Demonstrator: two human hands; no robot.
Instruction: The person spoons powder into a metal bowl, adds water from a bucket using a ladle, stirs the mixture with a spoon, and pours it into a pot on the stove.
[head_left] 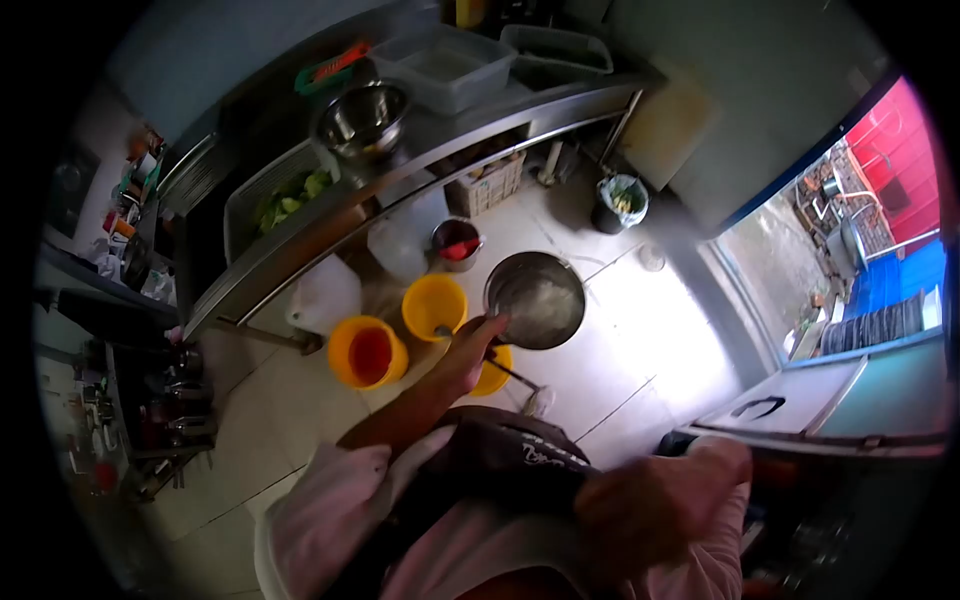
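My left hand (478,347) is closed on the near-left rim of a round metal basin (535,300), which hangs above the floor in front of me. Something pale and shiny shows inside the basin; whether it is liquid or a reflection, I cannot tell. Partly hidden below that hand is a yellow bucket (492,374), with a thin dark rod (516,375) slanting across it. My right hand (640,510) is dark and smeared by motion, close to my body at the lower right. Its fingers cannot be made out. I wear a dark apron (530,450).
Yellow buckets (435,306) stand left of the basin, one holding a red container (370,355). A steel counter (440,160) bears a metal bowl (362,120), plastic tubs (440,65) and leafy greens (292,198). A lined bin (620,203) is near the doorway at right.
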